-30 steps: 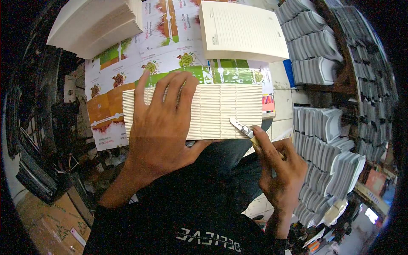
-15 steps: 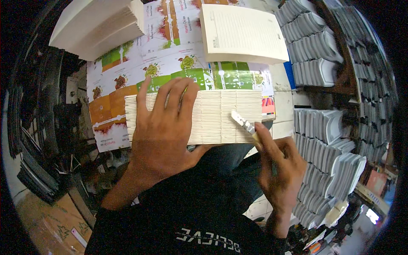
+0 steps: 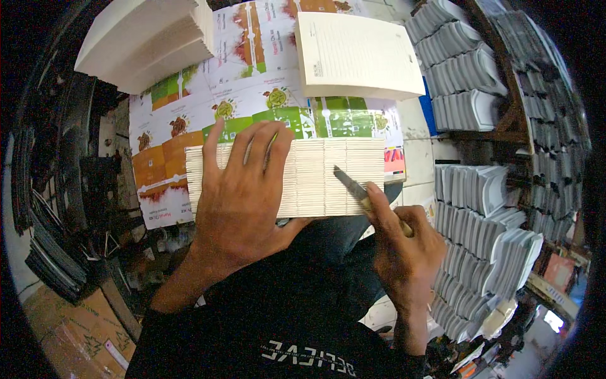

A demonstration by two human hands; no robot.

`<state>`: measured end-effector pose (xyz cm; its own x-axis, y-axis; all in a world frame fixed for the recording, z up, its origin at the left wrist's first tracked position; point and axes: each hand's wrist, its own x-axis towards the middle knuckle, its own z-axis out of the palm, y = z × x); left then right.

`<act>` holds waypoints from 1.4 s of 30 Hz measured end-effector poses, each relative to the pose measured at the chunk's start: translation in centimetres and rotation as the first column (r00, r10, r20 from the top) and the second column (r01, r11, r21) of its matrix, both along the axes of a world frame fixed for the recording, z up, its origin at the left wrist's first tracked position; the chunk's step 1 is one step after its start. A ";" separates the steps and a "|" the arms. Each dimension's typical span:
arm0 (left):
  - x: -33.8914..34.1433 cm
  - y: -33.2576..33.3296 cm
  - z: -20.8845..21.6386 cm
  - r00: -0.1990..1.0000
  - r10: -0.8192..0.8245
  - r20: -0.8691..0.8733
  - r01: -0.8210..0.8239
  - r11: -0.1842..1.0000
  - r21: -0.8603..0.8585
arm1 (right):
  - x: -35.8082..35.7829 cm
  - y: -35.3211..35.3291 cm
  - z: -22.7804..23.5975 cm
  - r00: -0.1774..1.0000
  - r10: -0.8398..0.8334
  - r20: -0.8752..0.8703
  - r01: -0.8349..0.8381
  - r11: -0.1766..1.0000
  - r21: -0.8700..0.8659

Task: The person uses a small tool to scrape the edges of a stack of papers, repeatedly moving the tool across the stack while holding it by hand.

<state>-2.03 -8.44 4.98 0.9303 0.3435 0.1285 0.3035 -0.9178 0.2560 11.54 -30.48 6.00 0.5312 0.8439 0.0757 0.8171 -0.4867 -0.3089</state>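
A stack of cream paper sections (image 3: 353, 202), packed tight with stitched lines across their folds, lies in front of me. My left hand (image 3: 243, 174) rests flat over its left half, fingers stretched out and apart, with the thumb along the near edge. In my right hand (image 3: 410, 243) is a knife (image 3: 350, 183), gripped by its handle. Its narrow dark blade points up and left over the right part of the stack; whether the tip touches the folds I cannot tell.
Printed sheets (image 3: 183, 129) in green, orange and white cover the work surface. A tall cream paper block (image 3: 145, 47) stands at the far left, and a pad of ruled pages (image 3: 360, 54) at the far right. Stacked paper bundles (image 3: 470, 189) line the right side, near shelving.
The knife has moved a little left across the stack, and its blade has turned from pale to dark. My left hand stays spread on the sections.
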 end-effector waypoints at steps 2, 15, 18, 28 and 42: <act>-0.2 0.1 0.1 0.998 0.005 -0.062 -0.007 0.999 -0.039 | -0.2 0.9 -0.7 0.999 0.001 -0.034 0.002 0.996 0.086; -0.2 0.2 0.0 0.999 0.004 -0.037 -0.006 0.999 -0.040 | 0.1 1.8 1.5 0.994 -0.045 -0.100 0.054 0.994 0.095; -0.2 0.2 0.0 1.000 0.001 -0.022 -0.002 0.999 -0.046 | 0.4 1.7 1.7 0.996 -0.030 -0.084 0.036 0.996 0.076; 0.0 0.1 0.1 1.000 0.002 -0.023 -0.002 0.999 -0.034 | -0.3 1.9 0.1 0.997 -0.075 0.021 0.073 0.994 0.080; -0.2 0.2 0.0 1.000 -0.004 -0.020 0.003 0.999 -0.047 | 0.7 1.8 0.9 0.997 -0.018 -0.076 0.023 0.998 0.066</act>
<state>-2.28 -8.29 5.01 0.9338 0.3455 0.0934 0.3059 -0.9059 0.2928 12.25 -28.72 6.93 0.5547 0.8270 0.0912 0.7805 -0.4792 -0.4015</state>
